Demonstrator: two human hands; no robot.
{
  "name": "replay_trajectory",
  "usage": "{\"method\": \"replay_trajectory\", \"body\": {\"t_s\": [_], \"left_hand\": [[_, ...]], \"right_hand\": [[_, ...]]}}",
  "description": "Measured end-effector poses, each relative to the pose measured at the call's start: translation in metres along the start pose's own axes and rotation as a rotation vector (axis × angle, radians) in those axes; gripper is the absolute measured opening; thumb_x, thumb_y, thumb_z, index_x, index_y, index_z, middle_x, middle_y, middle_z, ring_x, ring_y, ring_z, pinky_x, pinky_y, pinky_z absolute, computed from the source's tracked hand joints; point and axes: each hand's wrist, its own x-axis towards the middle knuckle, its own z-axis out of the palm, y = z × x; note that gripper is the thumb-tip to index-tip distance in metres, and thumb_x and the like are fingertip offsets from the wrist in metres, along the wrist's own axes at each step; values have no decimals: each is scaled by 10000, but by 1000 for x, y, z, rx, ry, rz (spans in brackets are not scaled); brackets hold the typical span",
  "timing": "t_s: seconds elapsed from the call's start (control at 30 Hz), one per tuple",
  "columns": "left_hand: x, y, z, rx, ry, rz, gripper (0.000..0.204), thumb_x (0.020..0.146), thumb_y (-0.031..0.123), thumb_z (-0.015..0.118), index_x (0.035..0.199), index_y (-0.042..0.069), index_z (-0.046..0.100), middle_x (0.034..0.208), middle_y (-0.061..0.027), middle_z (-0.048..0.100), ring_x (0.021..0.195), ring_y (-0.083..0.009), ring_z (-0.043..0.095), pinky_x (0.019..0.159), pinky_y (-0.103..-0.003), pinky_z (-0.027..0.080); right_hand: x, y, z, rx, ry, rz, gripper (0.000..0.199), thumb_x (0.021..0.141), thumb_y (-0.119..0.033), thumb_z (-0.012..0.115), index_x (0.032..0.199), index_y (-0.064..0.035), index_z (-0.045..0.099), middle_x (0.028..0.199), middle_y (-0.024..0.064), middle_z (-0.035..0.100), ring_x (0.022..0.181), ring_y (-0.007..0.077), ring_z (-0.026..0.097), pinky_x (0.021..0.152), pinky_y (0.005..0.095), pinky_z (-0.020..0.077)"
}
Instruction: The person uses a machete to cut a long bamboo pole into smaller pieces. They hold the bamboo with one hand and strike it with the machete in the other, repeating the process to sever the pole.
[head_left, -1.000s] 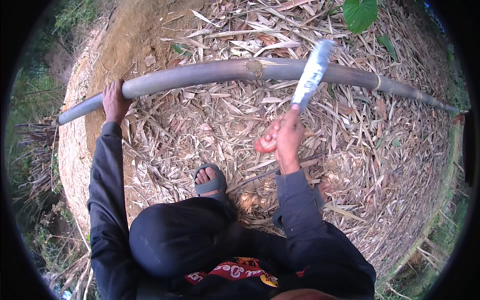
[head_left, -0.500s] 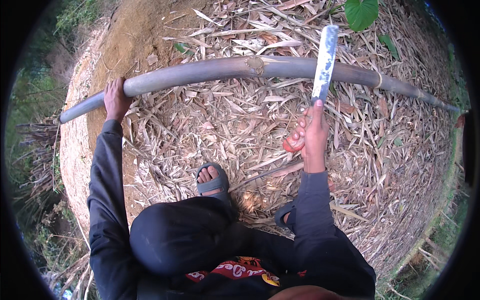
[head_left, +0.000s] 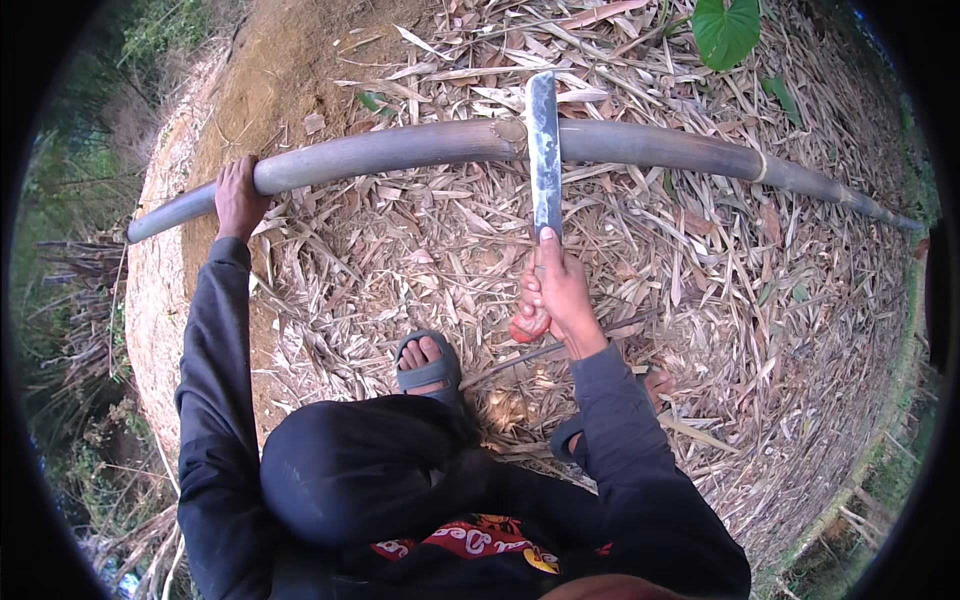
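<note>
Your left hand [head_left: 240, 198] has its fingers closed over the pole [head_left: 400, 148] at the left of the frame. Your right hand [head_left: 555, 290], at the center, grips the machete [head_left: 545, 150] by its red handle [head_left: 530, 326], thumb laid toward the blade. The pole arches across the upper frame, and the blade crosses it in view just beside the middle node [head_left: 510, 133]; whether they touch, you can't tell from here. As for progress, the pole looks bare of side branches and in one piece; no cut through it shows.
</note>
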Motion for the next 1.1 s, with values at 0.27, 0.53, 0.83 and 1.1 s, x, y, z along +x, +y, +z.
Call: {"method": "replay_trajectory", "body": {"t_s": [0.27, 0.53, 0.83, 1.1], "left_hand": [[14, 13, -2, -5, -36, 4, 446, 694, 143, 810, 1076, 87, 586, 987, -120, 644, 1007, -331, 617, 950, -437, 453], [11, 18, -5, -30, -48, -3, 442, 700, 162, 822, 1069, 92, 589, 988, -128, 656, 1008, -346, 621, 943, -442, 455], [14, 8, -1, -10, -70, -8, 430, 712, 153, 817, 1075, 99, 592, 989, -126, 655, 1004, -348, 625, 937, -431, 462], [9, 10, -3, -6, -73, -13, 461, 683, 149, 836, 1069, 100, 589, 973, -123, 652, 1001, -347, 622, 939, -441, 459]], "right_hand": [[1, -10, 13, -92, -94, 145, 453, 1072, -501, 459, 827, -121, 447, 607, -26, 416, 471, 89, 396, 427, 287, 389], [16, -28, 16, 525, 283, -241, 476, 1073, -470, 485, 749, -123, 445, 588, -15, 458, 445, 100, 433, 422, 291, 411], [18, -11, 17, 350, 231, -232, 457, 1091, -491, 404, 883, -93, 484, 627, -18, 450, 462, 81, 422, 435, 261, 409], [27, -36, 5, 531, 359, -277, 427, 1088, -476, 425, 895, -99, 481, 636, -19, 428, 487, 83, 416, 445, 302, 399]]}}
